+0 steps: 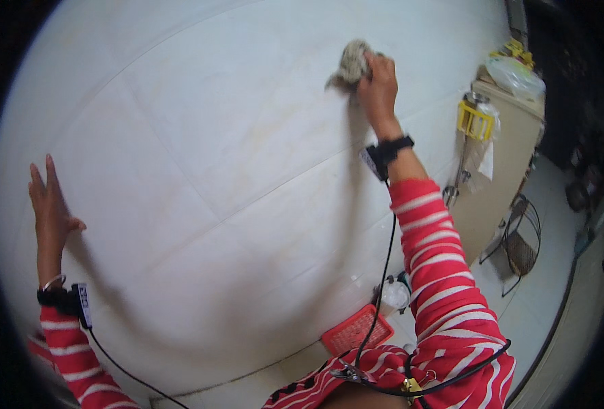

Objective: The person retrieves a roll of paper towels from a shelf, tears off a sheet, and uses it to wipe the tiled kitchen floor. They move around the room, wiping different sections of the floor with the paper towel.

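Observation:
A bunched grey-beige cloth (pixel 354 64) is pressed to the white tiled wall (pixel 240 138), gripped by my right hand (pixel 379 84) near the top of the view. My left hand (pixel 51 209) is at the far left, fingers spread and raised along the same wall, with nothing in it. Whether its palm touches the tile is hard to tell. Black straps with small modules, the right wrist strap (pixel 391 153) and the left wrist strap (pixel 61 301), each trail a cable. Faint yellowish marks show on the tiles. Shadows of both arms fall across the wall.
A beige cabinet (pixel 506 153) stands to the right, with a plastic bag (pixel 516 76) on top and a yellow basket (pixel 475 121) on its side. A wire-framed chair (pixel 521 245) stands on the floor beyond. Low by the wall is a red plastic basket (pixel 358 330).

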Demonstrator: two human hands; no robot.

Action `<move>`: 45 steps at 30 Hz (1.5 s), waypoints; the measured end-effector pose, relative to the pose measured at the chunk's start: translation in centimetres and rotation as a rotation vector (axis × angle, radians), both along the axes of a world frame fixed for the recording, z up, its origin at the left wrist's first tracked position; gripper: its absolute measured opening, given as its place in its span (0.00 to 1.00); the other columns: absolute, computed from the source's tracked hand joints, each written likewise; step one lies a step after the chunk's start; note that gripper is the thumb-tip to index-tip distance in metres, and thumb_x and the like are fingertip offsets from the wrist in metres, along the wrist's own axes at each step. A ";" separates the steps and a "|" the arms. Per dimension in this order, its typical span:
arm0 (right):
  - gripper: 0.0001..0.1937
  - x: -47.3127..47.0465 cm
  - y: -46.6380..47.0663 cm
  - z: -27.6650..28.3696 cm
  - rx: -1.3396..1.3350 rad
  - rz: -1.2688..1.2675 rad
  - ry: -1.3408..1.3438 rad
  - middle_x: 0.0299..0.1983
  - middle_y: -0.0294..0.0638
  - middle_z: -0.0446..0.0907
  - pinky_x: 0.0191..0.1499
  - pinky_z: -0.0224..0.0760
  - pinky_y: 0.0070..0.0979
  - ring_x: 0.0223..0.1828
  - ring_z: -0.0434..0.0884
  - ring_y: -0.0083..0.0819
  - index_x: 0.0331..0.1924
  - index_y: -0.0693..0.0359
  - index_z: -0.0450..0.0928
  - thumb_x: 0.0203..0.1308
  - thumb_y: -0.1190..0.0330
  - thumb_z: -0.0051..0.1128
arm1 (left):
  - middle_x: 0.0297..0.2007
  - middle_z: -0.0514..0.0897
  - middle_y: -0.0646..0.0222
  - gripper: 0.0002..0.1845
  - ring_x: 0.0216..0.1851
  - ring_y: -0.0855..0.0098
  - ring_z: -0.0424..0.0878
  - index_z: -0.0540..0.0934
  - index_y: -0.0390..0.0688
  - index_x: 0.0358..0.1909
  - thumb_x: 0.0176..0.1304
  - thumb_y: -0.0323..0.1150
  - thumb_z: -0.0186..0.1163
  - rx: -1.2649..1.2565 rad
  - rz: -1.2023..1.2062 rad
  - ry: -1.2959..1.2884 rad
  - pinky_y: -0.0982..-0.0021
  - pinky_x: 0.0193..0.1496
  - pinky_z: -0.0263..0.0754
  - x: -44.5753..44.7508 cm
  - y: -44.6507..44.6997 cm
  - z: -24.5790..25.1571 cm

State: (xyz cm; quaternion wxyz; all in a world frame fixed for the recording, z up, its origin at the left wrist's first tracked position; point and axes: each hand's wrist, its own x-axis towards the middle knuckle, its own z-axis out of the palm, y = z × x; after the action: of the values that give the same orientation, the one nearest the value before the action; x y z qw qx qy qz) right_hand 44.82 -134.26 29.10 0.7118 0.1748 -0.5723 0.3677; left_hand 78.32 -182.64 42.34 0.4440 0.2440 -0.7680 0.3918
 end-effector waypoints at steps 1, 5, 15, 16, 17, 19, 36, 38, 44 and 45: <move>0.21 1.4 -0.8 -1.3 0.071 0.040 0.006 0.39 0.50 0.74 0.45 0.70 0.38 0.44 0.73 0.48 0.45 0.61 0.76 0.42 0.83 0.50 | 0.71 0.43 0.57 0.77 0.68 0.48 0.51 0.40 0.63 0.71 0.16 0.28 0.82 0.060 0.042 -0.013 0.52 0.63 0.65 0.1 0.8 0.1; 0.16 5.7 -1.8 -4.5 0.426 0.294 0.092 0.39 0.44 0.73 0.40 0.71 0.33 0.38 0.74 0.44 0.39 0.55 0.77 0.42 0.78 0.60 | 0.68 0.45 0.43 0.77 0.65 0.42 0.55 0.39 0.58 0.71 0.16 0.30 0.82 0.143 0.003 0.014 0.53 0.65 0.61 0.2 6.1 0.8; 0.11 3.4 -4.7 18.9 0.281 0.280 0.261 0.38 0.47 0.74 0.36 0.69 0.39 0.39 0.73 0.45 0.38 0.61 0.76 0.48 0.78 0.54 | 0.66 0.42 0.31 0.81 0.71 0.44 0.29 0.31 0.52 0.71 0.15 0.40 0.82 0.327 -0.140 0.012 0.41 0.68 0.32 -4.2 17.8 1.4; 0.08 3.9 -4.9 18.9 0.287 0.264 0.257 0.38 0.48 0.73 0.33 0.68 0.40 0.38 0.72 0.45 0.37 0.63 0.75 0.50 0.76 0.54 | 0.66 0.42 0.30 0.81 0.71 0.44 0.28 0.31 0.52 0.71 0.15 0.40 0.82 0.296 -0.170 0.024 0.41 0.68 0.31 -4.4 17.8 1.2; 0.09 4.5 -5.0 17.5 0.378 0.359 0.296 0.35 0.46 0.74 0.35 0.69 0.39 0.37 0.73 0.45 0.34 0.60 0.75 0.46 0.76 0.55 | 0.66 0.42 0.30 0.82 0.71 0.44 0.28 0.31 0.51 0.71 0.14 0.40 0.82 0.311 -0.178 0.005 0.41 0.68 0.31 -4.5 17.6 0.9; 0.06 6.2 -5.4 13.0 0.480 0.485 0.391 0.30 0.42 0.73 0.36 0.69 0.37 0.34 0.74 0.44 0.30 0.57 0.73 0.44 0.75 0.54 | 0.66 0.42 0.30 0.82 0.71 0.44 0.29 0.31 0.50 0.71 0.13 0.41 0.82 0.307 -0.199 0.007 0.41 0.68 0.30 -4.6 17.1 1.1; 0.13 -3.4 5.4 8.5 -0.109 0.015 0.049 0.37 0.46 0.77 0.42 0.68 0.39 0.40 0.74 0.45 0.35 0.60 0.77 0.39 0.77 0.56 | 0.67 0.35 0.34 0.84 0.71 0.46 0.29 0.27 0.48 0.70 0.11 0.37 0.82 0.322 -0.150 0.038 0.43 0.68 0.28 -6.2 15.5 0.2; 0.10 -0.5 0.9 5.9 0.154 0.042 0.283 0.37 0.46 0.77 0.40 0.69 0.40 0.39 0.75 0.43 0.33 0.60 0.76 0.42 0.75 0.53 | 0.67 0.35 0.34 0.84 0.71 0.45 0.29 0.27 0.48 0.70 0.11 0.37 0.82 0.310 -0.142 0.001 0.42 0.68 0.28 -6.3 15.3 0.2; 0.07 -4.6 6.7 6.0 0.265 -0.040 0.314 0.36 0.47 0.77 0.37 0.70 0.39 0.36 0.75 0.44 0.30 0.61 0.72 0.45 0.74 0.56 | 0.67 0.35 0.35 0.84 0.71 0.44 0.30 0.27 0.48 0.69 0.11 0.37 0.82 0.300 -0.122 -0.020 0.41 0.68 0.29 -6.4 14.8 0.2; 0.07 -6.0 9.0 6.5 0.152 0.054 0.098 0.36 0.47 0.77 0.38 0.70 0.38 0.37 0.76 0.45 0.30 0.61 0.72 0.45 0.74 0.58 | 0.68 0.35 0.36 0.85 0.71 0.44 0.30 0.27 0.48 0.69 0.11 0.37 0.82 0.292 -0.133 -0.025 0.42 0.68 0.29 -6.3 14.7 0.2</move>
State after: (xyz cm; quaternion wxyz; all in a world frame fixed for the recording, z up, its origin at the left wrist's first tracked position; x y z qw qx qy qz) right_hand 38.82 -125.29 35.61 0.7134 0.2616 -0.5581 0.3334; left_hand 71.98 -167.91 42.56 0.4193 0.2498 -0.8366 0.2488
